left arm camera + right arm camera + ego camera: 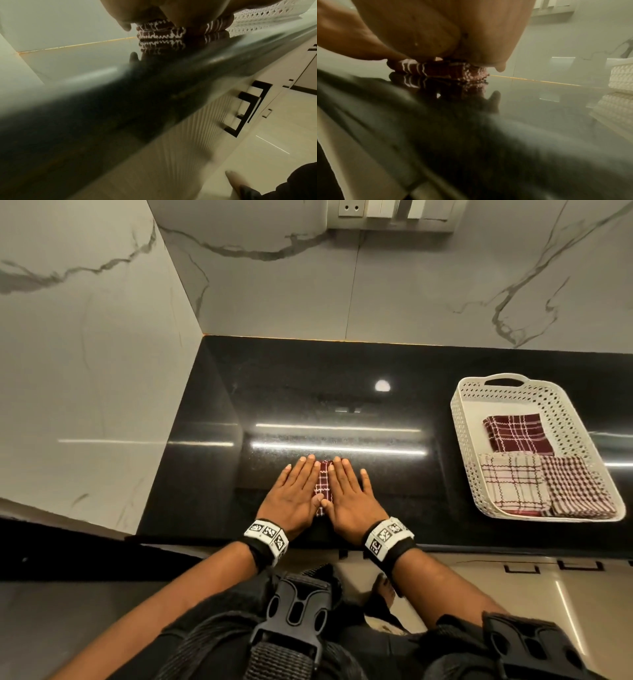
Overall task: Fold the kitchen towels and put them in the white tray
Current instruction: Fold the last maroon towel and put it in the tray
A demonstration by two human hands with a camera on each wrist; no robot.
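Flat, with straight fingers: left hand (297,497) and right hand (352,498) pressing a folded maroon checked towel (323,486) on the black bench (308,405). Soft, light, prone to springing open; best pinched across the stacked edges.

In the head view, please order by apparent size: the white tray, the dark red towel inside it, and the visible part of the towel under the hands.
1. White tray
2. Dark red towel in the tray
3. Towel under the hands, only a narrow strip visible
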